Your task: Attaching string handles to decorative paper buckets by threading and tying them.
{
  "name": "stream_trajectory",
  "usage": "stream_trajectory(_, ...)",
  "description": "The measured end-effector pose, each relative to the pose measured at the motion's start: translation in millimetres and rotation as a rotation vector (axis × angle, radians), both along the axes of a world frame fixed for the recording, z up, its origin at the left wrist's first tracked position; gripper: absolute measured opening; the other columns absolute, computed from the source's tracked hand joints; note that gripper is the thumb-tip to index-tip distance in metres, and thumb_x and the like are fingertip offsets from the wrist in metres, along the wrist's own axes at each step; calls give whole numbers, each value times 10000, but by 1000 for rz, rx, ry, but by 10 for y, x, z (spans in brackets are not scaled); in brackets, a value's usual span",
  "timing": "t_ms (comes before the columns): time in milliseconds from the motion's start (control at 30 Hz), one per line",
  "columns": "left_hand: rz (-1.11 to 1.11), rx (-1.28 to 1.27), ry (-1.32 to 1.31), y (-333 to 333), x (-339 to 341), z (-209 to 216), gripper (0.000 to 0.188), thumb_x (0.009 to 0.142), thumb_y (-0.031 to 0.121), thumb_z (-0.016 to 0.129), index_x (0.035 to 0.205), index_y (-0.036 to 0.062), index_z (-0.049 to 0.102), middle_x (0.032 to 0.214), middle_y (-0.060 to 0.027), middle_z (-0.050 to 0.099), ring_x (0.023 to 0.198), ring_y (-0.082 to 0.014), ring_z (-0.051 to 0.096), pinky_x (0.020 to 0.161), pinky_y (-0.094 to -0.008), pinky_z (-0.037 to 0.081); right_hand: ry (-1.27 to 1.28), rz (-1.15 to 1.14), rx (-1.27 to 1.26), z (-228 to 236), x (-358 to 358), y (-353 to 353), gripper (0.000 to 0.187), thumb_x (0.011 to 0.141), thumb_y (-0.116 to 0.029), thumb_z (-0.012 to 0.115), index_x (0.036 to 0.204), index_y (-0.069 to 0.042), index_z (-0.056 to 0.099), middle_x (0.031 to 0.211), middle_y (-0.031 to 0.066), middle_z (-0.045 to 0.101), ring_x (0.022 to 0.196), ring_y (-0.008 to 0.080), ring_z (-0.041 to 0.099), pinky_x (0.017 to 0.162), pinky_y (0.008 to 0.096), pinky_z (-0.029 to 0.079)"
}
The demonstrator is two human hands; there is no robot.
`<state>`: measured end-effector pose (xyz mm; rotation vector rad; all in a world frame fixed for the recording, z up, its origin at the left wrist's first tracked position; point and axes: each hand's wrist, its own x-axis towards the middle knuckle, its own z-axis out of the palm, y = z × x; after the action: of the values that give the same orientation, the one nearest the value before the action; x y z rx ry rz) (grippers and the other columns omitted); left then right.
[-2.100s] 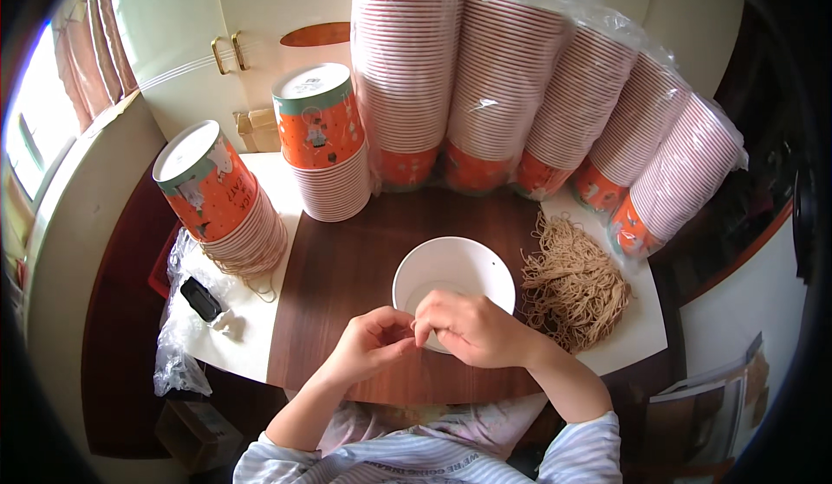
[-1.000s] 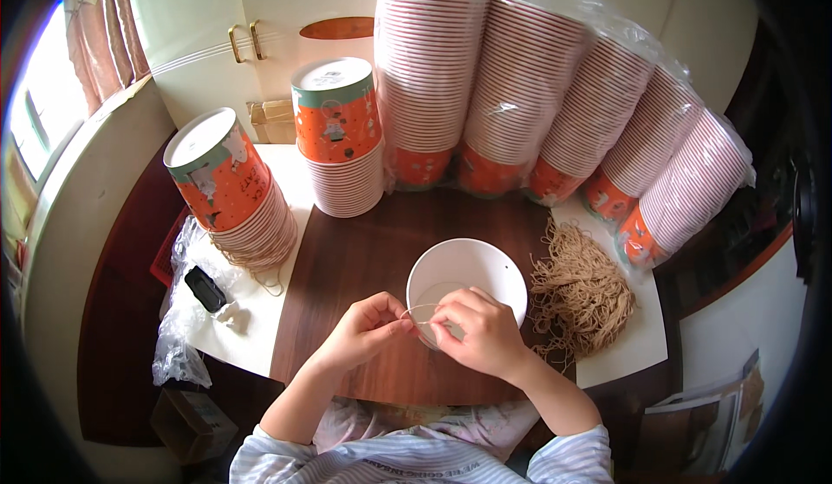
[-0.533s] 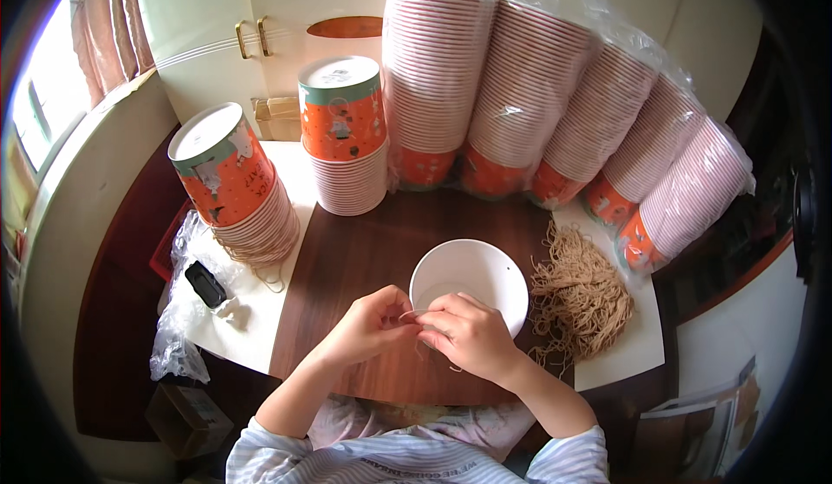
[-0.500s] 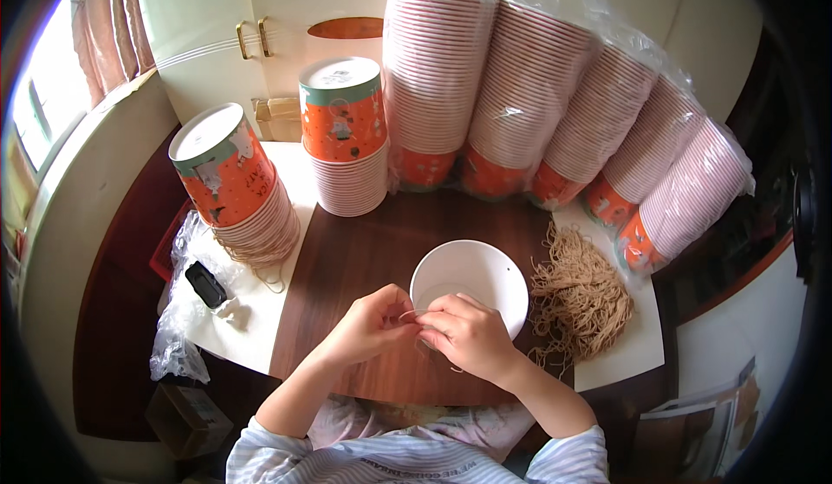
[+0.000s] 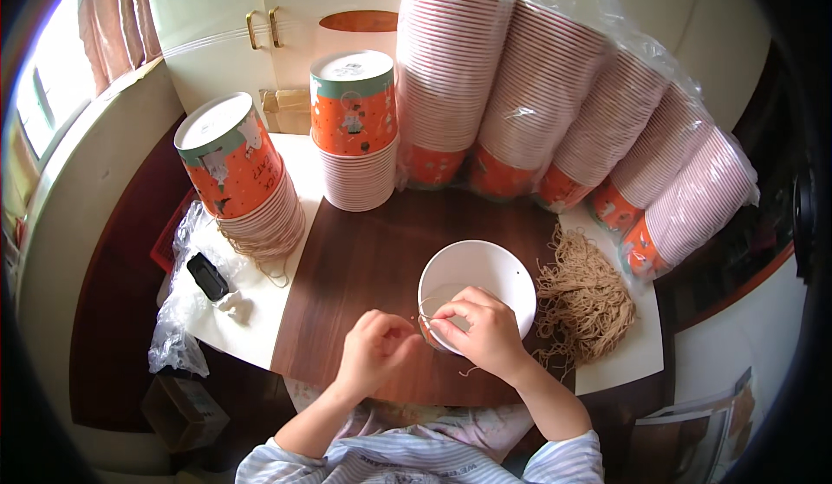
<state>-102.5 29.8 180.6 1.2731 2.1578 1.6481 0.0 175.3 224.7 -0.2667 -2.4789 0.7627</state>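
Note:
A white paper bucket [image 5: 485, 263] lies with its open mouth toward me on the brown board, and a small hole shows in its wall. At its near rim my right hand [image 5: 481, 332] pinches a thin tan cord [image 5: 425, 309] between thumb and fingertips. A loose end of cord hangs below that hand. Just left of the bucket, apart from my right hand, my left hand [image 5: 374, 354] has its fingers curled in. Whether cord lies between them is hidden. Right of the bucket is a heap of cut tan cords [image 5: 585, 298].
Plastic-wrapped stacks of paper buckets [image 5: 537, 94] line the back and right. Two upside-down orange stacks stand left, one nearer [image 5: 238, 168] with cords round its base, one farther [image 5: 354, 129]. A black object [image 5: 208, 276] lies by crumpled clear plastic [image 5: 173, 328].
My hands have parted: the left has drawn back left and down from the cord, while the right stays at the bucket rim, pinching it. The whole view has shifted slightly.

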Motion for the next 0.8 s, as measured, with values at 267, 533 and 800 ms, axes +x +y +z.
stream_trajectory(267,111,35,82,111,170,-200,160,640,42,710,788,75,661,647,-32,591,578,-179,547,528,-278,463,-57,10,-39,-13,8,-24,76,701,-156,693,724,-107,640,716,14,558,717,191,565,616,320,465)
stream_trajectory(533,215,295,346,154,42,-83,206,615,-47,668,803,36,645,760,-64,646,633,-191,590,529,-270,468,-61,41,-115,-16,15,-27,73,703,-133,687,754,-106,643,734,17,569,707,192,571,622,313,464)
stream_trajectory(800,-81,224,-337,138,18,-182,159,748,-49,614,884,25,648,772,-13,625,601,-35,510,521,-181,412,9,59,-109,-46,-2,-11,87,707,-76,681,789,-60,653,743,37,579,647,151,561,547,260,433)
